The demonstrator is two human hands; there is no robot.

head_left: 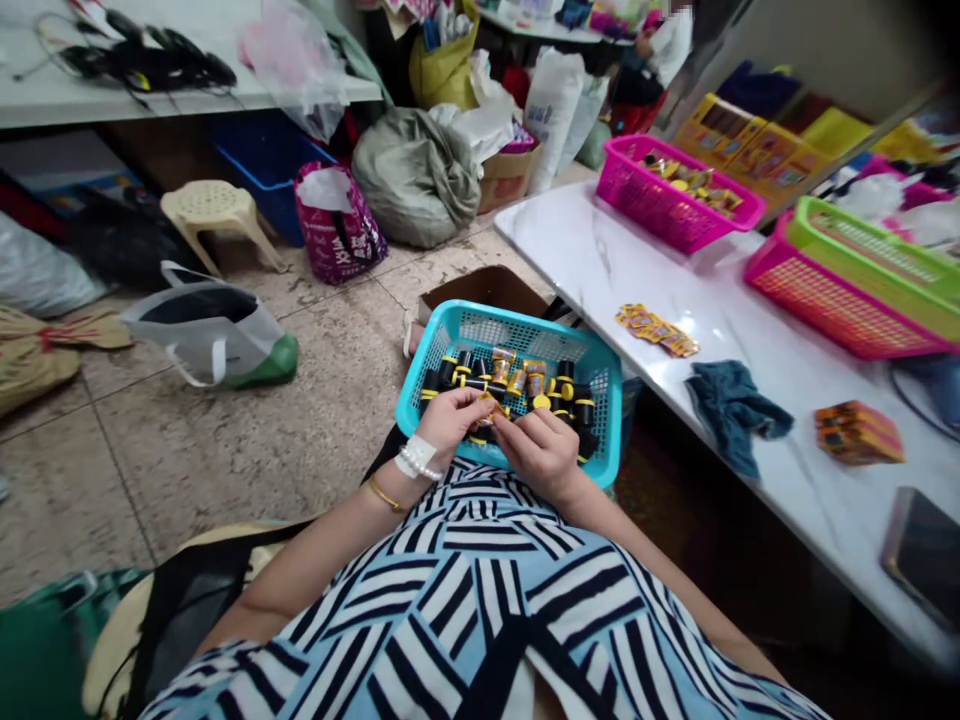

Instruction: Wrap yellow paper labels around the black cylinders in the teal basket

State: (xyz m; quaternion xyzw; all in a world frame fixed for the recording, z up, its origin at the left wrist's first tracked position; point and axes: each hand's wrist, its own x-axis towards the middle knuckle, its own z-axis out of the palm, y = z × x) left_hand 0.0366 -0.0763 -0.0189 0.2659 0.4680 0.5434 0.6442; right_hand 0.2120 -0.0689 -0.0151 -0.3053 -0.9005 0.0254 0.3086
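A turquoise plastic basket rests on my lap and holds several small black bottles with yellow caps and labels. Both hands meet over its near edge. My left hand, with a white bead bracelet and a gold bangle at the wrist, is closed in a pinch on a small yellow-and-black item. My right hand is closed too, its fingertips on the same item. What exactly the item is stays partly hidden by the fingers.
A white marble table stands at my right with pink baskets, a green basket, yellow labels, a blue cloth, an orange packet and a dark phone. Bags, a stool and a cardboard box crowd the floor.
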